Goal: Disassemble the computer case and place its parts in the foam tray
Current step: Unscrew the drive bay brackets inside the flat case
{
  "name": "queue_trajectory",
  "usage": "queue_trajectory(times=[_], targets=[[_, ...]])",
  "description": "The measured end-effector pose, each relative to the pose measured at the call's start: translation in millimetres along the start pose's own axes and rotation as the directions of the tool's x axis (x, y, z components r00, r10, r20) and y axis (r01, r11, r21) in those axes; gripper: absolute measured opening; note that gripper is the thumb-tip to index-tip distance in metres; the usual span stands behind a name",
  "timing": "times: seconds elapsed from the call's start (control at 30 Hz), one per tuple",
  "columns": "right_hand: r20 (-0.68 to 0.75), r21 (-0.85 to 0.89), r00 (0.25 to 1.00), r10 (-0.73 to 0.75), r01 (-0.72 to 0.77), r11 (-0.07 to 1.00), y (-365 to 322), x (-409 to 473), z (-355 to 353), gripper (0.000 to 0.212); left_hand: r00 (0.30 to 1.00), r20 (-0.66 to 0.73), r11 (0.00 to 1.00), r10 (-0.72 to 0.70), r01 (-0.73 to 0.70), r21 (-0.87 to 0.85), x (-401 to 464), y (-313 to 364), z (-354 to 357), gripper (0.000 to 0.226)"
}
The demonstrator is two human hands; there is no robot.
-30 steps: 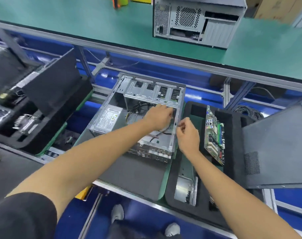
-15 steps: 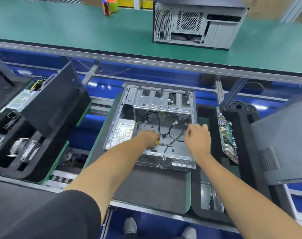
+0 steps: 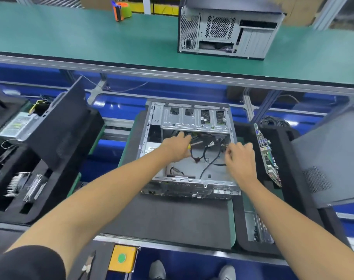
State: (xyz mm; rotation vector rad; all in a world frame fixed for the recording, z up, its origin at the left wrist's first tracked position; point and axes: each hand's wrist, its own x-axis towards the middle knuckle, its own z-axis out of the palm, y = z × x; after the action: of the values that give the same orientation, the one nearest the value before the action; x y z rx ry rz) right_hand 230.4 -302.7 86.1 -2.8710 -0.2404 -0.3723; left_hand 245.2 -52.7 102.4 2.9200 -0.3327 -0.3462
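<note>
Nearest on the surface (image 3: pixel 168 223), the computer case (image 3: pixel 192 150) lies open on its dark mat, the foam tray (image 3: pixel 242 225) just right of it with the motherboard (image 3: pixel 267 156) standing in a slot. Inside the case: my left hand (image 3: pixel 178 146), grip curled round a yellow-handled screwdriver (image 3: pixel 193 145); my right hand (image 3: pixel 239 156), grip pinching the loose cables (image 3: pixel 210 156). Since a second ago both hands have moved deeper in and the right has left the case's edge, so I judge cable removal is under way.

one head-worn view, looking forward and down, close over the bench (image 3: pixel 172 219).
</note>
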Motion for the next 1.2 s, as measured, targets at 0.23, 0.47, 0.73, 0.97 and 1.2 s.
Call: queue_trajectory(times=[0.23,0.47,0.73,0.97,1.2], targets=[[-0.047,0.008,0.985,-0.165,0.166,0.986,4.4,-1.2,7.0,0.044,0.964,0.131,0.444,-0.233,0.226,-0.867,-37.6,-5.4,-1.8,0.013],[0.21,0.533,0.936,-0.284,0.134,0.835,-65.6,-18.0,-4.6,0.069,0.929,0.208,-0.149,-0.305,0.169,-0.974,-39.5,26.6,12.3,0.03],[0.03,0.483,0.936,-0.351,0.293,0.825,-86.3,-13.8,-11.3,0.06,0.895,0.292,-0.44,-0.336,0.125,-0.889,-27.5,35.4,6.1,0.041],[-0.091,0.585,0.975,-0.204,0.218,0.781,-84.0,20.9,-10.7,0.029,0.946,0.218,-0.187,-0.24,0.176,-0.967,1.7,44.5,-2.1,0.041],[0.027,0.79,0.999,0.046,-0.05,0.611,-50.1,126.4,-44.7,0.014,0.963,-0.258,0.534,-0.074,-0.18,-0.826,73.7,16.9,-37.7,0.01]])
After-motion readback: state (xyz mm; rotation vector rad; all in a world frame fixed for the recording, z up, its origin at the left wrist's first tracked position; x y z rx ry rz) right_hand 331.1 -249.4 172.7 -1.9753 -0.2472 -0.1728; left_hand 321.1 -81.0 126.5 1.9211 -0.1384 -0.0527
